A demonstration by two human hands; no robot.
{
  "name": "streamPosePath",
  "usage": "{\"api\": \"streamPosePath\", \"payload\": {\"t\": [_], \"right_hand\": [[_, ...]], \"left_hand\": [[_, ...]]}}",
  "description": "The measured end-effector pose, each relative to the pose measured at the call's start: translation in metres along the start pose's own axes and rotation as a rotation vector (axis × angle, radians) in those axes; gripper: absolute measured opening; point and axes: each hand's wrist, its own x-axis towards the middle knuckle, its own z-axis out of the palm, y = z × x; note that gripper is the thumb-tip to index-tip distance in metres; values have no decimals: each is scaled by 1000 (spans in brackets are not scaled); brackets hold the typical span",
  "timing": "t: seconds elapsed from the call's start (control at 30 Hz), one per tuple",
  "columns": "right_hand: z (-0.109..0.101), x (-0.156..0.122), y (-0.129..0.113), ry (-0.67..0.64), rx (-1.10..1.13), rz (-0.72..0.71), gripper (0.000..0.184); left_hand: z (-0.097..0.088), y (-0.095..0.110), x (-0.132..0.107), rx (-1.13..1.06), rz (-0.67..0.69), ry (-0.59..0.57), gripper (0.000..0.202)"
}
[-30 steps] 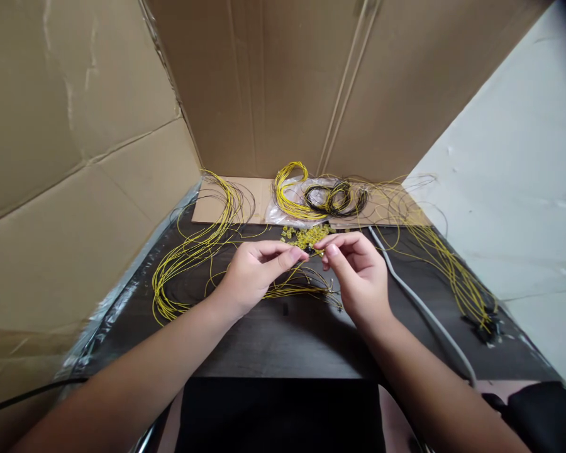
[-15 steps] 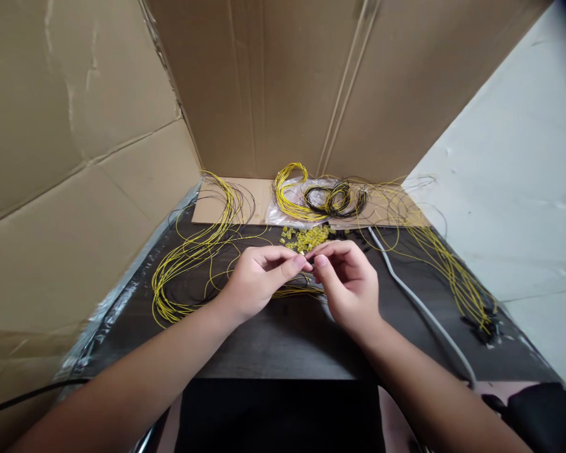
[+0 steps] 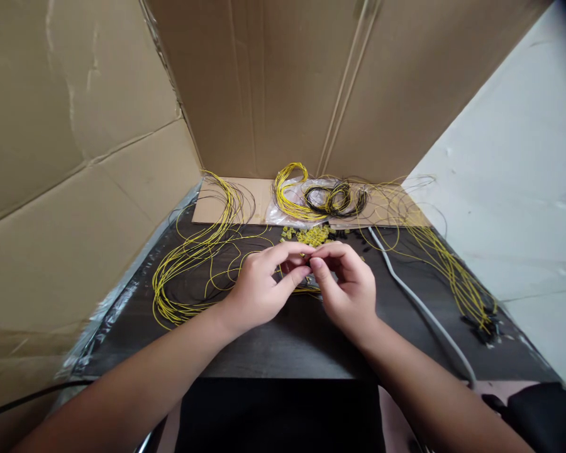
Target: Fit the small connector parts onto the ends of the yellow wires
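My left hand [image 3: 266,288] and my right hand [image 3: 349,290] meet fingertip to fingertip over the middle of the dark table. Each is closed in a pinch of thumb and fingers. A tiny dark piece shows between them, mostly covered, so its kind is unclear. Just beyond the fingers lies a pile of small yellow plastic pieces [image 3: 314,235], with small black pieces [image 3: 342,234] to its right. Thin yellow and black wires [image 3: 167,305] lie in a looped bundle left of my hands, and some strands run beneath them.
At the back, a yellow wire coil [image 3: 285,204] and a black wire coil [image 3: 339,200] rest on clear plastic over cardboard [image 3: 259,195]. On the right lies a wire bundle [image 3: 453,280] with black ends [image 3: 483,328]. A grey cable [image 3: 415,301] crosses the table. Cardboard walls [image 3: 283,88] stand behind and left.
My left thumb has shifted down and its fingers have arched, opening a gap inside the pinch. My fingertips have drawn closer together. A small pale bit at the left fingertips no longer shows.
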Motion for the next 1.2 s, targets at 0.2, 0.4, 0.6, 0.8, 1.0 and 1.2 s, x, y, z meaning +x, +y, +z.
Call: {"api": "streamPosePath", "payload": {"t": [0.2, 0.4, 0.6, 0.8, 1.0, 1.2], "right_hand": [[-1, -1, -1, 34, 11, 44, 6], [-2, 7, 2, 137, 207, 205, 10], [-22, 30, 12, 410, 456, 194, 15], [-41, 42, 11, 515, 494, 88, 11], [-26, 20, -4, 54, -73, -57, 25], [-22, 10, -5, -164, -185, -168, 52]], "left_hand": [[-2, -5, -5, 228, 303, 39, 44], [-3, -1, -3, 196, 262, 97, 30], [-1, -1, -3, 171, 150, 193, 12], [-1, -5, -2, 123, 133, 188, 7], [-4, -4, -3, 291, 239, 201, 16], [-7, -1, -4, 410, 351, 193, 19]]}}
